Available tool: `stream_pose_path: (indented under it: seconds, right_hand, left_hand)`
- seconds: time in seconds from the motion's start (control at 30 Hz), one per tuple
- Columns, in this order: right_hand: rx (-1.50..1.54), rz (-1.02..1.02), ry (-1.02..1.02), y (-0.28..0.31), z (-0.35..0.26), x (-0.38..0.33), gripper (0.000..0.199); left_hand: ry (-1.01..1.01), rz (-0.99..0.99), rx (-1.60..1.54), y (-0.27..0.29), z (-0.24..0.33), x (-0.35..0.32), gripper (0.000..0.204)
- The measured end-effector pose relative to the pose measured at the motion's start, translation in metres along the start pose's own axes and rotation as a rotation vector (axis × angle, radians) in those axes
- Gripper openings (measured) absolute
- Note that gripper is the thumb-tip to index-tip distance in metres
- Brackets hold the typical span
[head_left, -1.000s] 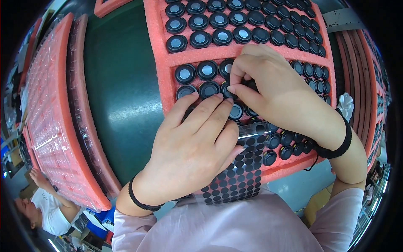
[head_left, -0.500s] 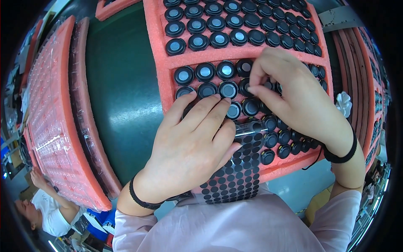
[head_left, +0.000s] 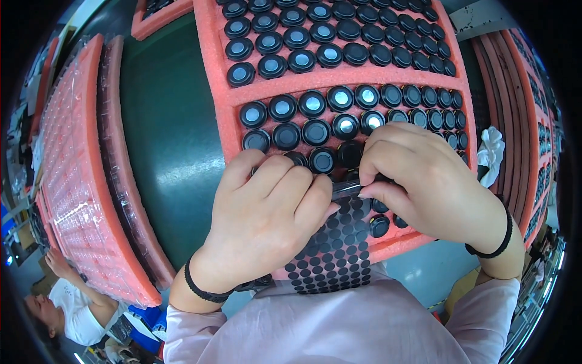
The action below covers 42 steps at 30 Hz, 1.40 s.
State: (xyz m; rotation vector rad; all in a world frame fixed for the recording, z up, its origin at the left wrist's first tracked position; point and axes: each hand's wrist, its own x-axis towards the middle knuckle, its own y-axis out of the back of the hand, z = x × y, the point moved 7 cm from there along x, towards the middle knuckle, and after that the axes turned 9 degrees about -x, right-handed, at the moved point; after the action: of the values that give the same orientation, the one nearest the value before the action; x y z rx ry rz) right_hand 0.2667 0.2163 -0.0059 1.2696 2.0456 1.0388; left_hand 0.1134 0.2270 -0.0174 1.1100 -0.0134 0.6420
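A clear sheet of black round stickers (head_left: 332,258) hangs from the near part of a pink foam tray (head_left: 303,87) down against my shirt. My left hand (head_left: 264,212) is closed at the sheet's left edge, its fingers bent over the round black parts (head_left: 316,132) and partly hiding them. At the sheet's top right corner, the thumb and fingertips of my right hand (head_left: 418,176) pinch the clear edge. Whether a loose sticker is also between them is hidden. Some parts have shiny grey centres; others are dark on top.
Stacked pink foam trays under clear plastic (head_left: 70,182) stand on the left, beside a dark green surface (head_left: 160,139). More stacked trays (head_left: 509,109) and a crumpled white cloth (head_left: 490,155) are on the right. Another person (head_left: 79,303) sits at lower left.
My right hand has come down and nearer from the round parts to the sheet's top edge. My left hand has drawn back slightly, its fingers more bent. The tray appears shifted slightly left in view.
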Motion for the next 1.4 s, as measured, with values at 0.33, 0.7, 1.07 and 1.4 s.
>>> stream_pose_path:
  seconds: [0.33, 0.7, 1.07, 1.4]
  right_hand:
    - [-0.229, 0.098, 0.194, 0.0, -0.011, -0.003, 0.021]
    - [-0.276, 0.108, 0.316, 0.014, -0.015, -0.002, 0.024]
    - [-0.215, 0.209, 0.118, 0.009, -0.009, -0.009, 0.031]
    - [-0.453, 0.459, 0.153, 0.009, -0.031, -0.023, 0.03]
  left_hand:
    - [0.008, -0.042, -0.049, -0.001, 0.001, -0.003, 0.039]
    - [0.066, -0.087, -0.099, -0.001, -0.006, -0.002, 0.037]
    - [0.008, 0.06, 0.001, 0.007, 0.001, -0.001, 0.036]
    - [-0.012, 0.137, 0.093, 0.014, 0.009, -0.005, 0.035]
